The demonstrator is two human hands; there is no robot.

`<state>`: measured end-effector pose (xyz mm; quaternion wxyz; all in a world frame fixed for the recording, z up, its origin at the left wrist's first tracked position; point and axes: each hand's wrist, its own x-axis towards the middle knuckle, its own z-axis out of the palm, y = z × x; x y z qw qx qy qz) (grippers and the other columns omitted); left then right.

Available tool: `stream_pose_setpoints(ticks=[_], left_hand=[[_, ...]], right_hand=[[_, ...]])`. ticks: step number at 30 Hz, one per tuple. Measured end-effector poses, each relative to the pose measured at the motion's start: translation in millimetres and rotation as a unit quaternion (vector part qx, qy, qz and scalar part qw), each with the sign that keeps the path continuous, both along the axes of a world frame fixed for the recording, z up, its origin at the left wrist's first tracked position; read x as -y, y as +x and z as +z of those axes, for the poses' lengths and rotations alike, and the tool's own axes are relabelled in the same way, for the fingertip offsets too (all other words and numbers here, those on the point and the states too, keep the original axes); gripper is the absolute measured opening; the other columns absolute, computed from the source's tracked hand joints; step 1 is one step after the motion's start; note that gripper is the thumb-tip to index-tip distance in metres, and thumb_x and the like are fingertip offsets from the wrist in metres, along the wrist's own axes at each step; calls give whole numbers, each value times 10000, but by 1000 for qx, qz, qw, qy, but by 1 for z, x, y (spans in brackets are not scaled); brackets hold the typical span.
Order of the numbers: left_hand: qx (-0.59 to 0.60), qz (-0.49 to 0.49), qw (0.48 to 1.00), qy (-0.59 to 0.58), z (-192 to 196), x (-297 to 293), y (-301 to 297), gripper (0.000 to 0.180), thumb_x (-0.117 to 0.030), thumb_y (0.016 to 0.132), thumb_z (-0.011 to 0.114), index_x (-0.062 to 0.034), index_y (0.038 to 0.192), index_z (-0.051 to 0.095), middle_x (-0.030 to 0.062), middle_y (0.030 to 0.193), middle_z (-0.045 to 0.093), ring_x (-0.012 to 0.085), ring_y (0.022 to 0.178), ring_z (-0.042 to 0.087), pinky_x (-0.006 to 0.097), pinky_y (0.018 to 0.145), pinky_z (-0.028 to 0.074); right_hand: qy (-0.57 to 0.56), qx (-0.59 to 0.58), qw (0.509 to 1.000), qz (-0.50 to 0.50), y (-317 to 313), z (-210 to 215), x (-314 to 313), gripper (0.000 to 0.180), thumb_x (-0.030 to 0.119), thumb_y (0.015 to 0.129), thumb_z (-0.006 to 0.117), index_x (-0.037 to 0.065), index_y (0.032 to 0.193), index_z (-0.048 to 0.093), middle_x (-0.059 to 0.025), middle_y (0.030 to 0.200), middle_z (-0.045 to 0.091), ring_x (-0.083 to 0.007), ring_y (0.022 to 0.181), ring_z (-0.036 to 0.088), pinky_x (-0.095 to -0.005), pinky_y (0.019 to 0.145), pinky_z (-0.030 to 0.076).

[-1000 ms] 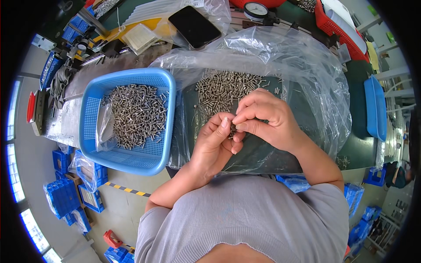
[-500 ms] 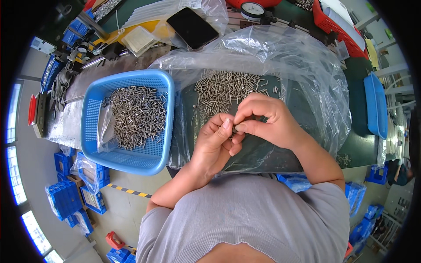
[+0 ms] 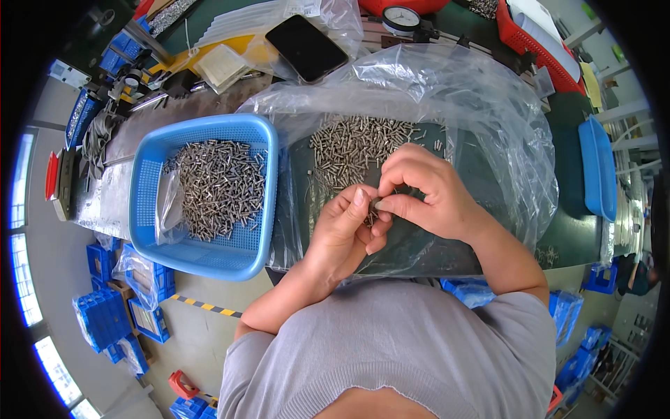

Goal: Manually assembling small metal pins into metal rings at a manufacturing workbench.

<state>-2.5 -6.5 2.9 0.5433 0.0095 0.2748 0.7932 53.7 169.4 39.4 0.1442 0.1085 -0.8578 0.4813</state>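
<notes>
Both hands meet over a dark tray. The left hand [image 3: 342, 230] and right hand [image 3: 422, 192] each pinch together on one small metal pin [image 3: 377, 204], fingertips touching. Keeping the pinch tight and near the tips should stop it slipping. Just beyond the grip lies a pile of pins [image 3: 356, 146] on clear plastic [image 3: 488, 119]; left of it, a blue basket [image 3: 150, 230] of pins. The surface [image 3: 572, 244] is green, blue crates on the floor below.

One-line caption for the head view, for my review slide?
Both hands, left hand and right hand, pinch a small metal part above loose metal parts, beside a blue basket.
</notes>
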Motion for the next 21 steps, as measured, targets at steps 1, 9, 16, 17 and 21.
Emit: stream_pose_setpoints(ticks=[1,9,16,17,21], left_hand=[[6,11,1000,-3,0,0,1,227,-280,947,541,-61,1011,542,50,843,582,105,680,499,238,529,387],[-11,39,998,57,-6,1,-1,192,-231,941,542,-51,1006,536,77,950,572,126,776,508,246,598,419],[19,41,997,64,-1,0,-3,131,-155,932,527,-40,994,535,93,957,568,143,789,511,257,618,430],[21,43,997,61,-1,0,-3,132,-154,932,527,-38,993,535,94,959,569,144,791,512,258,619,430],[27,41,997,68,-2,0,-3,132,-151,931,528,-36,995,535,97,961,571,145,794,515,260,622,431]], right_hand=[[1,-1,1000,1,0,2,0,149,39,725,713,39,831,608,-65,841,569,-214,787,553,-307,687,445],[-21,72,992,-105,3,17,-10,143,53,729,704,46,854,635,-66,807,579,-228,769,566,-312,676,451],[223,88,969,-51,7,8,-30,158,73,662,714,59,781,611,-62,772,563,-263,778,553,-379,673,447],[223,89,969,-52,5,5,-27,158,73,662,714,59,781,611,-62,772,563,-263,778,553,-379,673,447],[266,34,961,-65,0,-10,-17,159,68,662,712,56,780,608,-63,772,562,-266,782,551,-373,666,449]])
